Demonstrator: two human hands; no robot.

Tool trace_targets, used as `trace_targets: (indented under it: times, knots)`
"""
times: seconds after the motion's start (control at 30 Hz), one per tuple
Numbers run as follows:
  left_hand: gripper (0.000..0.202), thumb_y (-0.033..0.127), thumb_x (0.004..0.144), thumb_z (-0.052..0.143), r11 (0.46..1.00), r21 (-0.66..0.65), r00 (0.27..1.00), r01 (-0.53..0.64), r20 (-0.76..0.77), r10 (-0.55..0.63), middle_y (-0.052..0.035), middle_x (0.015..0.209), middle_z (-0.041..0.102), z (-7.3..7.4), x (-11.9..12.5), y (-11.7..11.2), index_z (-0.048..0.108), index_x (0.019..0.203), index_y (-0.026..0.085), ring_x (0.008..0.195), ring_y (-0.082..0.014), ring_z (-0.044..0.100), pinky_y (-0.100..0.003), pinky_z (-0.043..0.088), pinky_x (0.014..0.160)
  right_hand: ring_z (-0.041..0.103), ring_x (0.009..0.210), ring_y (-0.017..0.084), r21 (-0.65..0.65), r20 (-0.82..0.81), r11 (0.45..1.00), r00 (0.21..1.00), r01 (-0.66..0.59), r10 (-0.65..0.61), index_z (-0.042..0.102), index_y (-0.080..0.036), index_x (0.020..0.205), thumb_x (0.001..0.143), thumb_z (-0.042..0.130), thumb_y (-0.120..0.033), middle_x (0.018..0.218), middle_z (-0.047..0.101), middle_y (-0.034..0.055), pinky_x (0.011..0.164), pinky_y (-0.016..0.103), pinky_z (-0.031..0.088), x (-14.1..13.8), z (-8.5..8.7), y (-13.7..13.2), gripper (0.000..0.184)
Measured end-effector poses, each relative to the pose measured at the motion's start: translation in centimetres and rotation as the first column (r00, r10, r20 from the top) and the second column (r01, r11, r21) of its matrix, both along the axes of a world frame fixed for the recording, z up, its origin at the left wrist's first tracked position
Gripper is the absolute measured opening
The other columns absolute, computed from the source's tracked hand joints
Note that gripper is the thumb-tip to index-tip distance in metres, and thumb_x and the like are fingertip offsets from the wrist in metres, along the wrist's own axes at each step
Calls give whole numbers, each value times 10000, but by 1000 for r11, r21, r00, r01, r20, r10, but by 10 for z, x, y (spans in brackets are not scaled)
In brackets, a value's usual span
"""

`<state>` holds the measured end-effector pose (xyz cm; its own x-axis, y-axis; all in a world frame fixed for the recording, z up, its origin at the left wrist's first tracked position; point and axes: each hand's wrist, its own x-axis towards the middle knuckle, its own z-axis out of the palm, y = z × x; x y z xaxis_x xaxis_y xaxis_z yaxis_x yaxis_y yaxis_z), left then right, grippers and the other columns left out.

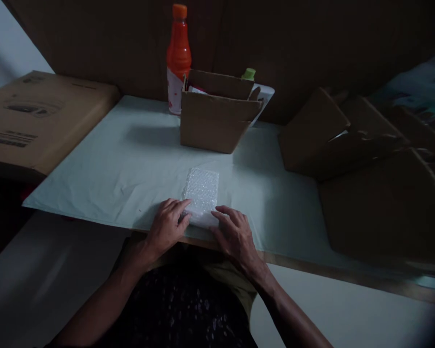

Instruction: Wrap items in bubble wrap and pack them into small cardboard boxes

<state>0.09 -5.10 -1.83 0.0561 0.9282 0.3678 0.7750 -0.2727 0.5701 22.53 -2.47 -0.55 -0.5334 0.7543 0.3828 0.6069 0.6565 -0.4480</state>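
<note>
A flat rectangular packet in clear bubble wrap [202, 189] lies near the front edge of the cloth-covered table. My left hand [169, 223] grips its near left side, with a finger and the thumb on the wrap. At the near right side, my right hand [236, 233] holds the edge with curled fingers; its thumb is lower, by the table edge. The near end of the packet looks smoother and whiter, like a folded layer. What is inside the wrap cannot be made out.
Behind the packet stands an open cardboard box [210, 123] holding items, beside a red-orange bottle [179, 58] with an orange cap. A large closed carton [47, 116] lies at left. Open cardboard boxes [380, 203] fill the right side. Pale cloth [112, 159] covers the table.
</note>
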Motion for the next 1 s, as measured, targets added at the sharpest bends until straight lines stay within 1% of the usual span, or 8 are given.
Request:
trace_targets:
  times: [0.13,0.23,0.37,0.43,0.57,0.73,0.87,1.0]
  knots:
    - [283,240,946,555,997,54,998,-61,-10,61,-127,1164,679,-4,3,9,652,1200,163,1105,-274,619,-469,528,975,609,1142,307,76,128,996,991,-37,27,639,-211,1248,915,643,-240,1270,677,141,903,468,483,-6,-7,8,334]
    - [331,267,932,592,994,105,1000,4,26,-6,-126,1296,630,-2,1,-2,629,1252,194,1206,-270,587,-465,505,1035,655,1011,265,7,75,999,996,-48,47,652,-228,1232,945,600,-224,1109,738,105,866,437,496,-10,-9,14,292]
    - [314,208,942,550,995,56,992,88,82,-92,-90,1177,696,0,-4,-17,642,1242,215,1147,-244,614,-451,511,1017,667,868,228,-131,-27,988,996,-85,83,627,-243,1295,978,564,-269,1003,748,75,827,405,521,-9,-6,14,324]
    - [285,205,945,540,997,27,991,79,103,-81,-83,1098,719,0,-7,-14,669,1199,207,1078,-238,628,-440,528,970,667,903,240,-120,-30,991,998,-55,52,610,-248,1320,992,539,-289,1047,737,90,826,410,524,-7,-5,12,338]
    - [270,233,940,558,1000,15,998,3,60,-4,-88,1059,715,-4,-8,8,679,1177,189,1023,-240,626,-427,536,930,615,1130,287,46,30,999,999,19,-21,568,-249,1360,973,564,-299,1301,643,135,890,444,503,-8,-6,10,390]
    - [285,264,930,588,987,73,989,-143,44,140,-104,1162,668,-9,-5,28,666,1194,187,1107,-246,616,-422,514,1005,552,1243,318,88,175,995,984,-48,32,596,-214,1324,915,643,-235,1376,617,145,947,467,468,-23,-9,23,413]
    - [325,292,931,597,992,105,995,-72,73,64,-115,1224,649,-4,-5,11,631,1235,181,1162,-252,606,-418,506,1029,650,1021,275,4,131,999,991,-43,42,640,-219,1258,972,559,-220,1157,734,116,876,448,484,-26,-3,30,297]
    - [308,240,936,572,998,62,997,5,80,-10,-95,1131,697,1,-5,-8,617,1233,170,1087,-238,619,-402,520,981,658,845,231,-136,67,986,992,-98,108,624,-240,1280,1007,527,-281,1015,757,72,812,406,498,-17,5,21,293]
